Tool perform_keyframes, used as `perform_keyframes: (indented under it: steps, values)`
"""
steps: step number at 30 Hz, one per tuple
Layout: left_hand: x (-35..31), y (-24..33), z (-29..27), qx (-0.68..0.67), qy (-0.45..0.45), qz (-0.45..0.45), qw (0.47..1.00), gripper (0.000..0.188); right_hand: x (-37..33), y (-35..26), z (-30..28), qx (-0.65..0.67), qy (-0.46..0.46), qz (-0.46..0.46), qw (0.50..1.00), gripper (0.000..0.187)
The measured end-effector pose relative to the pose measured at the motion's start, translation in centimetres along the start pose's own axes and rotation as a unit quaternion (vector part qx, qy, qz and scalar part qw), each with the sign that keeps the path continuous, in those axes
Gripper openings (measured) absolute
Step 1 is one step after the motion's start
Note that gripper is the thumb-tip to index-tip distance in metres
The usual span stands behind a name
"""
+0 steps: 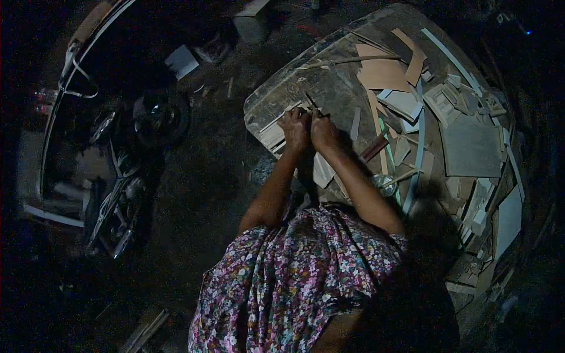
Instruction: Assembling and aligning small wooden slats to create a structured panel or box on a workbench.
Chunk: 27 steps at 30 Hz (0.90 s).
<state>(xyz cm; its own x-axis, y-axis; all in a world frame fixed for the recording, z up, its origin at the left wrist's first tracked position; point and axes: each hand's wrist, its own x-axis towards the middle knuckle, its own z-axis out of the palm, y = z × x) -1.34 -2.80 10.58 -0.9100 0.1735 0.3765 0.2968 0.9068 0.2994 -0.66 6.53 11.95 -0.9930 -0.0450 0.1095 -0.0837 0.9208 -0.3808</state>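
Observation:
Both my hands are close together over the near left edge of a worn worktable (265,100). My right hand (323,132) is closed round a thin, dark, blade-like tool (310,100) that points up and to the left; its exact kind is too dim to tell. Beside it my left hand (296,128) has its fingers curled down, and what they grip is hidden. A pale, striped piece like a bundle of thin strips (272,137) lies against the left hand, at the table's edge. Under my forearms sits a pale flat offcut (322,170).
Brown sheets (382,75), long pale strips (452,59) and a square grey board (472,147) clutter the table's right side. A dark red bar (374,149) lies by my right forearm. To the left, a motorcycle-like machine (120,176) stands in the dark.

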Motion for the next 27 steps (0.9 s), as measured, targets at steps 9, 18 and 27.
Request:
perform_keyframes:
  steps: [9,18,27]
  values:
    - [0.4,0.4,-0.4,0.018,0.032,-0.080,0.996,0.012,-0.2,-0.5,-2.0,0.042,-0.133,0.047,0.989,0.043]
    - [0.0,-2.4,1.4,0.025,0.087,-0.064,0.994,0.011,-0.9,-1.4,-1.4,0.048,-0.064,-0.021,0.997,0.041]
    - [0.0,-1.9,0.4,-0.091,-0.001,-0.108,0.990,0.021,-1.0,-1.4,-0.5,0.037,-0.076,0.009,0.996,0.037]
